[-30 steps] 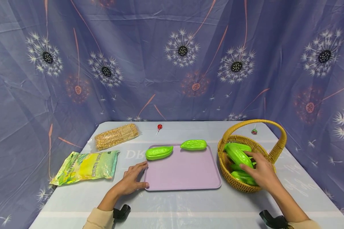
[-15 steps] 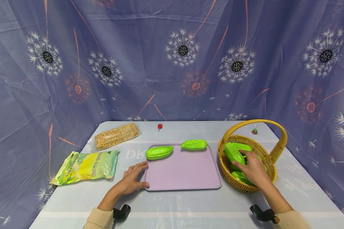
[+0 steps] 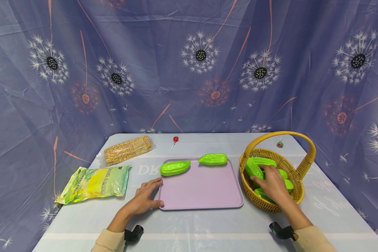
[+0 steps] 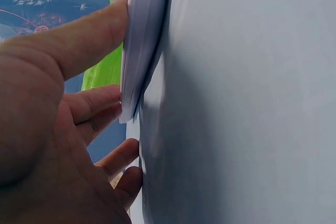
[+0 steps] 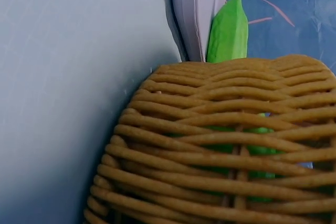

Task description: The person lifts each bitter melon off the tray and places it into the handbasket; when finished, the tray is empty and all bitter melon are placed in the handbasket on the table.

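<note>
The fingers of the right hand (image 3: 273, 183) touch green gourds (image 3: 253, 168) inside the basket (image 3: 247, 190); whether they grip one, I cannot tell. Its tall handle (image 3: 283, 133) arches just beyond. The left hand (image 3: 145, 197), thumb and fingers wide apart, touches the left edge of the tray (image 3: 201, 194). Two bags (image 3: 96, 183) (image 3: 128, 150) crowd the left edge of the desk (image 3: 189, 231), whose near strip fronts the tray.

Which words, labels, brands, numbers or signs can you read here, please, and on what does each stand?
"DK" or perhaps "DR": tablecloth, left of the tray.
Yellow-green bag: characters too small to read.
Tablecloth, right of the basket: script too faint to read.
Kernel pack: nothing readable.
</note>
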`<state>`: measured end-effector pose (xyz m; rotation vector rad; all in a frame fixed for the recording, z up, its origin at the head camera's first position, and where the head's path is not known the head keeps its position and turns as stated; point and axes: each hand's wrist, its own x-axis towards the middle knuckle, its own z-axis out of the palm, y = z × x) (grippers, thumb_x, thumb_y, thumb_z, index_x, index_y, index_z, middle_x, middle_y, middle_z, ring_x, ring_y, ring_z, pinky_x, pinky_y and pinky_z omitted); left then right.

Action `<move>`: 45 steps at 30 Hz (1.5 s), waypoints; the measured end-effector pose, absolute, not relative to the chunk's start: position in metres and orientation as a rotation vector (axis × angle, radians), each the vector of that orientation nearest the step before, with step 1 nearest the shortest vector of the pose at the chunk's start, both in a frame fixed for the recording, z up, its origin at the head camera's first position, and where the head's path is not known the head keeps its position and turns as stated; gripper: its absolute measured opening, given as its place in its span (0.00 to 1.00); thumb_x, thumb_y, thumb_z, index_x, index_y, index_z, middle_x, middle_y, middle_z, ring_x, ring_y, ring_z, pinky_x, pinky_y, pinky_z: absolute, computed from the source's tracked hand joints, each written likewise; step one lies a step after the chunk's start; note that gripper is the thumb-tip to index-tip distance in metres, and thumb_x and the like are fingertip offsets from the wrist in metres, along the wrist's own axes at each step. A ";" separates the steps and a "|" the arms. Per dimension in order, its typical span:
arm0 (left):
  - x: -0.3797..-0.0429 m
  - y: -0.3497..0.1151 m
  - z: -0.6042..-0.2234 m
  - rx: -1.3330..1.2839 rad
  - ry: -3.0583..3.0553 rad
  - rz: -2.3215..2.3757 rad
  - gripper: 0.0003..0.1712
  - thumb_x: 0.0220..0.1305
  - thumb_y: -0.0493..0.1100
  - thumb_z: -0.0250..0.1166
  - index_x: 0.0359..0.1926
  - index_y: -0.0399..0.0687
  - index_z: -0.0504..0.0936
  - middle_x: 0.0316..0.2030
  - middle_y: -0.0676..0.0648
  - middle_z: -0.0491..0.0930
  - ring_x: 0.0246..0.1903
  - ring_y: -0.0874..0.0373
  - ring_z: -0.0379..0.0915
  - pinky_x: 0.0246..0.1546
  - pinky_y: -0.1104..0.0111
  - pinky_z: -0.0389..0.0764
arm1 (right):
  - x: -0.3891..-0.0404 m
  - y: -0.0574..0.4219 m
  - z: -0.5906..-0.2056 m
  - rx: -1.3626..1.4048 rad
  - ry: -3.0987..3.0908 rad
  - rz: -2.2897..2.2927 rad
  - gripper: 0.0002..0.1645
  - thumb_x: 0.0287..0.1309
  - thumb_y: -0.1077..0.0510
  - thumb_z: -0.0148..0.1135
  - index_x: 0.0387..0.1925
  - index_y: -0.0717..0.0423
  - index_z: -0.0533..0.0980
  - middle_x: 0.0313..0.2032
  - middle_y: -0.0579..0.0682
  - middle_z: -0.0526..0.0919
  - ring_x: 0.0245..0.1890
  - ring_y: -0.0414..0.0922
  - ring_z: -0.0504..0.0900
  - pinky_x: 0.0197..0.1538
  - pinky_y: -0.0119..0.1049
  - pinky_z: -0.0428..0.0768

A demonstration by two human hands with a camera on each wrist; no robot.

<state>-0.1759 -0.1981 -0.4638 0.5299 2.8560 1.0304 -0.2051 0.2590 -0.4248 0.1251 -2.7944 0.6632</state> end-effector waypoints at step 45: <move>-0.177 -0.199 -0.464 0.525 2.854 1.010 0.44 0.49 0.53 0.72 0.66 0.45 0.67 0.69 0.46 0.61 0.64 0.44 0.55 0.53 0.51 0.56 | -0.199 0.257 -0.428 0.298 -2.783 0.782 0.36 0.51 0.53 0.69 0.59 0.64 0.69 0.51 0.65 0.72 0.43 0.56 0.78 0.39 0.47 0.76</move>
